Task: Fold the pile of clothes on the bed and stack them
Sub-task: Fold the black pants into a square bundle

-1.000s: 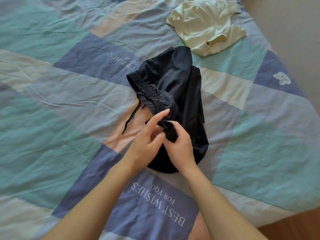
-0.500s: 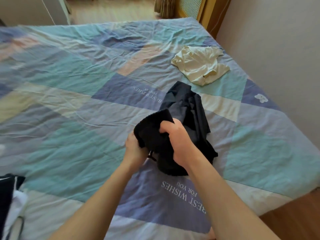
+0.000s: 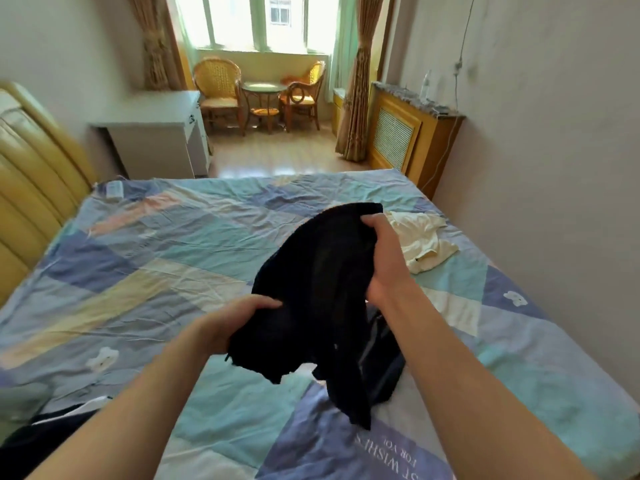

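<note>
A black garment [image 3: 322,292] hangs in the air above the bed [image 3: 145,271], its lower end trailing down onto the patchwork sheet. My right hand [image 3: 382,261] grips its upper edge, held high. My left hand [image 3: 230,323] grips its lower left part, fingers curled over the cloth. A crumpled cream shirt [image 3: 424,239] lies on the sheet behind my right hand. More dark and white clothes [image 3: 45,427] lie at the bed's near left corner, partly hidden by my left arm.
A yellow headboard [image 3: 31,174] runs along the left. A wall [image 3: 554,168] stands close to the bed's right side. Beyond the bed are a white desk [image 3: 156,133], a wooden radiator cover [image 3: 412,133] and wicker chairs [image 3: 218,88] by the window.
Both hands have lifted the black garment off the sheet and spread apart, the right one rising higher. The view has tilted up and now takes in the room.
</note>
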